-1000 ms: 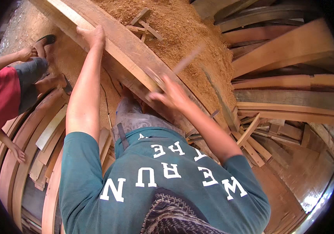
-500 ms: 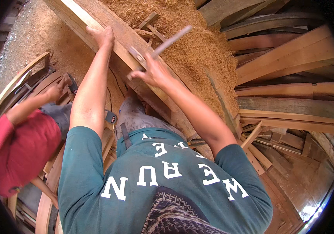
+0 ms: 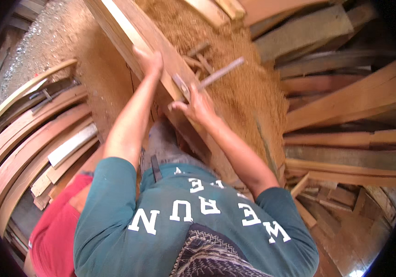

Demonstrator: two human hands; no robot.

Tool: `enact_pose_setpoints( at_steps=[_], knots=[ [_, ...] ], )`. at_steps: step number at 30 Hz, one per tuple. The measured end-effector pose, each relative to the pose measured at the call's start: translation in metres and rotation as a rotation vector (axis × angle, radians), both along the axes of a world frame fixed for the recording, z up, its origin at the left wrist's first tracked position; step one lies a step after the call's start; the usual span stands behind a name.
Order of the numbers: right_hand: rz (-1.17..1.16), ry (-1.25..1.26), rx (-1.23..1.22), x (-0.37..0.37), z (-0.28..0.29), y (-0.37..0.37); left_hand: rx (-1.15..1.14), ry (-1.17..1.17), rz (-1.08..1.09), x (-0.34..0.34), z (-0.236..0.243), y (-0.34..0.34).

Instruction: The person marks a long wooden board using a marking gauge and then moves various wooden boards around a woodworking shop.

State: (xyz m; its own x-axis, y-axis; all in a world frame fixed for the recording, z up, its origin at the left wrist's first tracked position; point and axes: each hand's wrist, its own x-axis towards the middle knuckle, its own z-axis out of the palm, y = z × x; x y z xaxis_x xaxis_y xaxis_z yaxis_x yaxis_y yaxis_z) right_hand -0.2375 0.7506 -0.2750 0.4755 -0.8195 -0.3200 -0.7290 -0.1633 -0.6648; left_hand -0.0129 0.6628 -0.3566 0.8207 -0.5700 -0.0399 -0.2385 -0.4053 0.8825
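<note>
A long wooden beam (image 3: 128,25) runs diagonally from the top down past my waist, its top edge pale. My left hand (image 3: 149,63) grips the beam's edge, fingers wrapped over it. Lower along it, my right hand (image 3: 193,104) holds a square-like tool (image 3: 221,71), its short stock against the beam and its thin blade sticking out to the right over the sawdust. The thumb of that hand rests near the beam's left edge. A few small wood offcuts (image 3: 198,51) lie beside the beam.
Sawdust (image 3: 246,97) covers the ground right of the beam. Stacked planks (image 3: 341,101) fill the right side. Curved timbers (image 3: 31,138) lie in a pile at the left. A person in a red shirt (image 3: 59,221) is close behind my left arm at lower left.
The person in red has moved downward past my left arm, uncovering the curved timbers. My view has shifted; the beam and both hands appear further right. Both hands keep their hold.
</note>
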Motion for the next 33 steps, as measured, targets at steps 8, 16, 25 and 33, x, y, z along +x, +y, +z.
enact_pose_setpoints(
  at_steps=[8, 16, 25, 33],
  knots=[
    [-0.008, -0.028, 0.051, 0.016, 0.036, -0.013, -0.059, 0.064, 0.042, 0.002, 0.005, -0.006],
    [-0.236, 0.056, 0.078, 0.044, 0.048, 0.005, -0.064, 0.503, -0.03, 0.134, -0.012, -0.036],
    [-0.188, 0.311, 0.092, 0.07, 0.052, 0.005, 0.274, 0.662, 0.2, 0.318, -0.084, -0.19],
    [-0.248, 0.179, -0.005, 0.064, 0.113, 0.008, -0.412, 1.481, -0.07, 0.315, -0.065, -0.213]
  ],
)
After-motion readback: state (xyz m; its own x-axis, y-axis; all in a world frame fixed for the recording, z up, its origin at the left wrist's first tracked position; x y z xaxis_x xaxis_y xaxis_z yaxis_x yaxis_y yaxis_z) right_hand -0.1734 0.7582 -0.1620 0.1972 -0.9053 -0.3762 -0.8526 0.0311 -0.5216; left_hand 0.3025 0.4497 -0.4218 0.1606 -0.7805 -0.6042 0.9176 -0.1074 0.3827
